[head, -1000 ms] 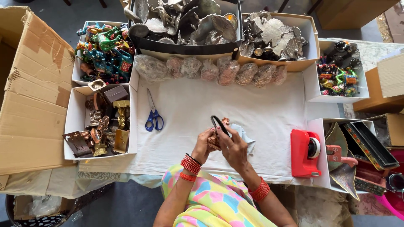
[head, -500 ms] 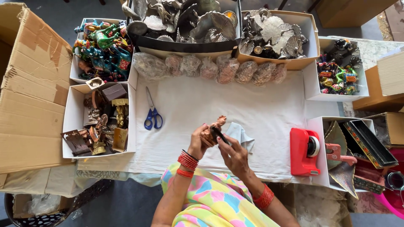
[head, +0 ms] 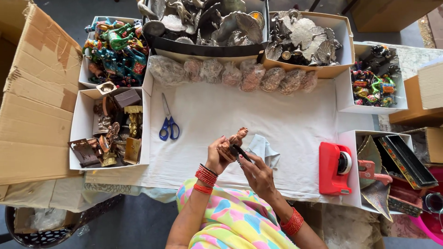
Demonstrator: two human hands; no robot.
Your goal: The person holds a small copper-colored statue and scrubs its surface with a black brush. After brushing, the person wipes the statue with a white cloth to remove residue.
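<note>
Over white cloth [head: 277, 120]: left hand [head: 216, 156] holds copper figurine [head: 233, 140].

My left hand [head: 216, 157] and right hand [head: 258, 174] are bare, with no rings that I can make out on the fingers. Each wrist carries a stack of red bangles, the left at ten o'clock from the right. A draped garment in pastel pink, yellow, blue and green patches covers my lap at six o'clock.

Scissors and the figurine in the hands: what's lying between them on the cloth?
Nothing. In the head view, only bare white cloth lies between the blue-handled scissors and the copper figurine held in the left hand.
</note>
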